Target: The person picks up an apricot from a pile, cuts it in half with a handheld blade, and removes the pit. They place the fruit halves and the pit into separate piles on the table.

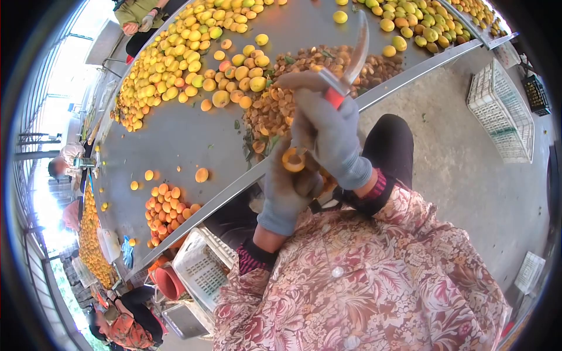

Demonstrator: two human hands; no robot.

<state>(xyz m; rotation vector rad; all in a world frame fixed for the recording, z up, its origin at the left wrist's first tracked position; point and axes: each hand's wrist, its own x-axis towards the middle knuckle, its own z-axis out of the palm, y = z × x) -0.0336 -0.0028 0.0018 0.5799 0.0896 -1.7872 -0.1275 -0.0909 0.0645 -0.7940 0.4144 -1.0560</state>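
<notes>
My right hand (336,131), in a grey glove, is closed around the red handle of a curved knife (358,50). Its blade points up and away from me. My left hand (287,190), in a soiled grey glove, is closed on a cut apricot (293,159) with its hollow orange inside showing. The right fingers meet the left ones close by the fruit, and some fingertips are hidden. Just beyond both hands, a heap of brown apricot pits (275,111) with bits of leaf lies on the metal table (193,134).
Yellow apricots (175,64) are piled at the far left, greener ones (430,26) at the right. Orange apricots (167,210) lie near the table edge. Below stand a white crate (202,266) and a red bucket (169,283). Another crate (500,111) is on the floor. Other people sit around.
</notes>
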